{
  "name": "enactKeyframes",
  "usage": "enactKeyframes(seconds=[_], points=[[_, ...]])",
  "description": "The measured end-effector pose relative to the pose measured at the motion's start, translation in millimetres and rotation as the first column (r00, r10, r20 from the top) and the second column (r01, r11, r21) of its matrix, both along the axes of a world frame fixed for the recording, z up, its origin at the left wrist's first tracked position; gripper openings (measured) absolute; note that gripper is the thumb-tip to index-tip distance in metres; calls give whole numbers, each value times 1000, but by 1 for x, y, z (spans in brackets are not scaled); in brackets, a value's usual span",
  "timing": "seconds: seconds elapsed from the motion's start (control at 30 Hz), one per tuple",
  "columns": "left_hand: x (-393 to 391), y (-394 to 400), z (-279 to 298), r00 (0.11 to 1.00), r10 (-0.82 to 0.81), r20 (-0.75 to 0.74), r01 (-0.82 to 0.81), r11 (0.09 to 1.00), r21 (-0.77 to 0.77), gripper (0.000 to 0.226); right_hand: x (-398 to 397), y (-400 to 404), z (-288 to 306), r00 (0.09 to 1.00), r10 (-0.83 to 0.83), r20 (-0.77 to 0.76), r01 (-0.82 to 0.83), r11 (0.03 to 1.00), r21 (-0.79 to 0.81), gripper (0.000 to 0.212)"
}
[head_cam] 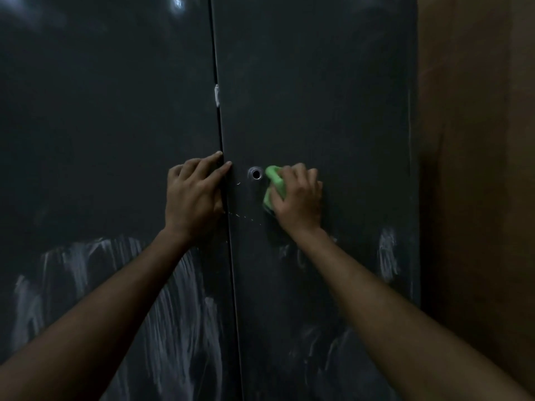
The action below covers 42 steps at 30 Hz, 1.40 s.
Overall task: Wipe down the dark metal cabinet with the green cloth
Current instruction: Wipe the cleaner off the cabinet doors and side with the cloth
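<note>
The dark metal cabinet (pixel 318 96) fills the view with two closed doors split by a vertical seam. My right hand (pixel 298 195) grips the folded green cloth (pixel 273 183) and presses it against the right door, just right of a round keyhole (pixel 256 173). My left hand (pixel 194 195) rests flat across the seam, its fingers straight and its fingertips reaching onto the right door. Most of the cloth is hidden under my right hand.
White smears streak the lower part of both doors, heaviest on the left door (pixel 101 270). A small white patch (pixel 216 95) sits on the seam higher up. A brown wall (pixel 477 169) borders the cabinet on the right.
</note>
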State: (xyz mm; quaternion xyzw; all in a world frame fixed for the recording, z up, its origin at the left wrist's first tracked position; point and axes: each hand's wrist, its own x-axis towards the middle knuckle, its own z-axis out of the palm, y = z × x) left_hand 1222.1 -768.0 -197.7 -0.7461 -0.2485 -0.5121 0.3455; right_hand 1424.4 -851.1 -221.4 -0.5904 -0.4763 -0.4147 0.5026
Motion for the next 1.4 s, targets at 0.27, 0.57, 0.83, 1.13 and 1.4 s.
enactKeyframes(seconds=[0.27, 0.57, 0.83, 1.13, 1.4], points=[[3, 0, -2, 982, -161, 103, 165, 986, -38, 56, -22, -15, -58, 891, 34, 454, 65, 977, -201, 20], [0, -2, -3, 976, -180, 124, 191, 978, -88, 58, -70, 1, -26, 979, 8, 202, 17, 992, -122, 23], [1, -6, -5, 984, -142, 109, 149, 987, -62, 57, -4, -19, 9, 995, 36, -98, -42, 997, -60, 31], [-3, -8, -1, 981, -164, 104, 176, 977, -117, 59, -46, -7, 2, 864, 58, 501, 104, 952, -289, 34], [0, -12, -5, 976, -172, 132, 186, 977, -102, 53, -2, -10, 26, 996, 67, -58, -71, 995, -72, 28]])
